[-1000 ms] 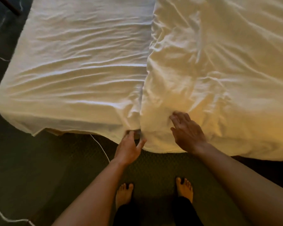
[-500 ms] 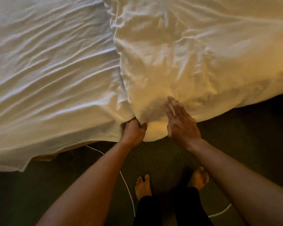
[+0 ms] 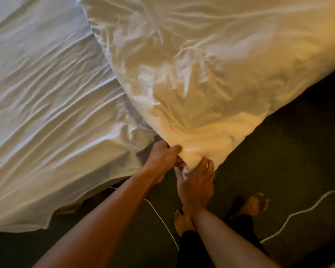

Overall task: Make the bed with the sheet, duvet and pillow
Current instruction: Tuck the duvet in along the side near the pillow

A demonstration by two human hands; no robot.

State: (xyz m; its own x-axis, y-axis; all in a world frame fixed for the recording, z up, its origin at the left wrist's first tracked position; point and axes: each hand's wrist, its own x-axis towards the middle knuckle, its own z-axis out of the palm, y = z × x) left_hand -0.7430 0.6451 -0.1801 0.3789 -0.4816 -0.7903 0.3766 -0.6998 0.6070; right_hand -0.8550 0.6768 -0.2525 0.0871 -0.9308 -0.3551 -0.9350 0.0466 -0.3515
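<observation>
A wrinkled white sheet (image 3: 52, 105) covers the left part of the bed and hangs over its near edge. A thick cream duvet (image 3: 211, 64) lies over the right part, its near corner drooping off the bed edge. My left hand (image 3: 162, 158) is closed on that corner's left side. My right hand (image 3: 196, 180) grips the same corner from below and to the right, fingers curled into the fabric. No pillow is in view.
Dark green carpet (image 3: 278, 161) runs along the bed's near side. My bare feet (image 3: 182, 221) stand on it close to the bed. Thin white cables (image 3: 298, 211) trail across the floor at the right and between my arms.
My right hand went from resting flat on the duvet to gripping its corner beside my left hand. The corner has been gathered and pulled toward me; the view swung right.
</observation>
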